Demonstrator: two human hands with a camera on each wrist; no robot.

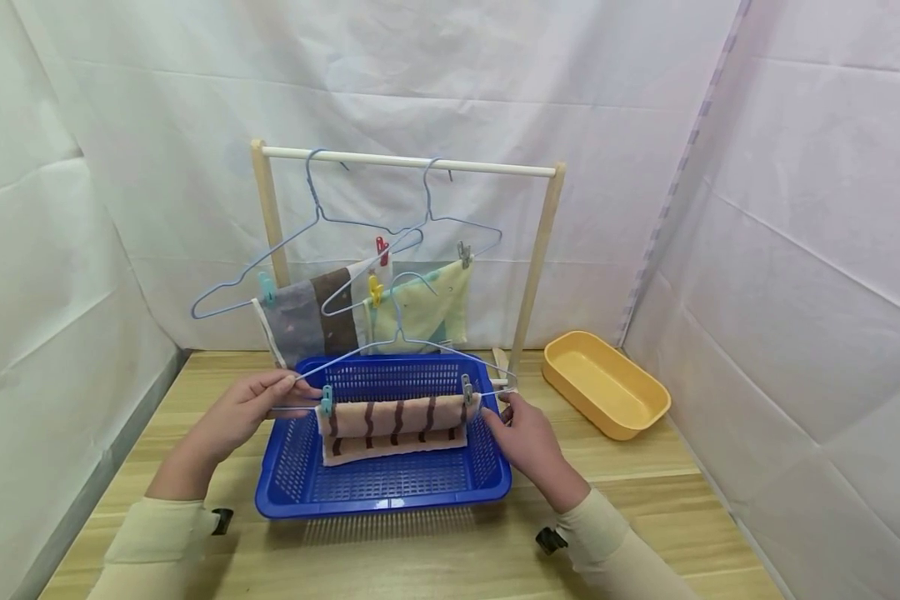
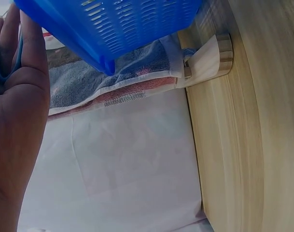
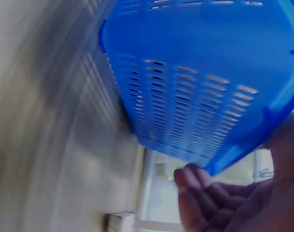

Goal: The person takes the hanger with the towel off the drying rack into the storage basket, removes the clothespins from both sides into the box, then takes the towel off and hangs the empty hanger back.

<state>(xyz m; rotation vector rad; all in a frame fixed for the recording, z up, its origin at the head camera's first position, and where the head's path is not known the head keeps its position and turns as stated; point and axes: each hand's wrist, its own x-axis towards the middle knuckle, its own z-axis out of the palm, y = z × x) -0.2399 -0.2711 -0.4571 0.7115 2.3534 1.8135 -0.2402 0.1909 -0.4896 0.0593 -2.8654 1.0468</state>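
My left hand (image 1: 247, 408) pinches the left end of a light blue wire clothes hanger (image 1: 398, 321) above a blue plastic basket (image 1: 382, 505). At the other end, my right hand (image 1: 528, 437) holds the hanger's right corner between thumb and fingers. Over its lower bar hangs a folded pink towel (image 1: 386, 419) with wavy brown stripes. A teal clothespin (image 1: 327, 402) clips the towel's left side, and a grey clothespin (image 1: 467, 389) its right. In the left wrist view the wire passes between the fingers (image 2: 33, 48); the right wrist view shows curled fingers (image 3: 200, 193) beside the basket.
Behind, a wooden rack (image 1: 408, 161) bears two more blue hangers, with a grey and brown towel (image 1: 300, 321) and a yellow-green towel (image 1: 420, 308) clipped on. A yellow tray (image 1: 607, 387) stands right on the wooden table (image 1: 390, 567). White cloth walls (image 1: 817, 250) surround it.
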